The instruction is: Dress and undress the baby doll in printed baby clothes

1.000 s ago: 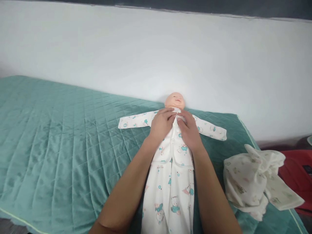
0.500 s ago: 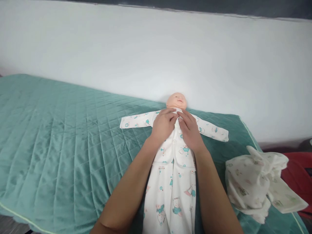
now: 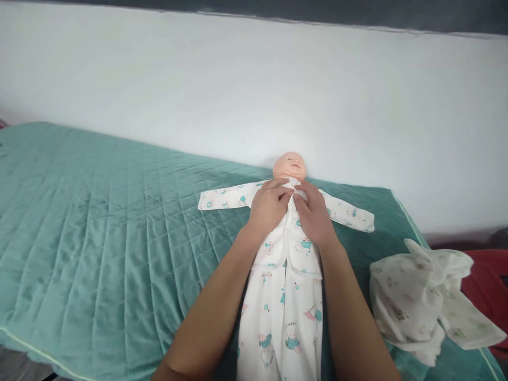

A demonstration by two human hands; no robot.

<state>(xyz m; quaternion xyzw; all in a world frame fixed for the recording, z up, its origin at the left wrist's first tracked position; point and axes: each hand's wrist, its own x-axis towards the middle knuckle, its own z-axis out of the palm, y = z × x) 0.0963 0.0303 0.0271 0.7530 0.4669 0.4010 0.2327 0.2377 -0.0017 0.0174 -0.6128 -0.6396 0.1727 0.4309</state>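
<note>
Your left hand point(image 3: 270, 207) and right hand point(image 3: 316, 212), fingertips pinching the printed shirt point(image 3: 278, 244), just below the doll's head point(image 3: 289, 165)

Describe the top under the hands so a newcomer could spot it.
On the green quilted bedcover, find the bald plastic doll near the white wall. There, the left hand and right hand touch its white printed fabric top. Its sleeves spread sideways, unlike the white printed garment below and the crumpled white printed cloth at right.
</note>
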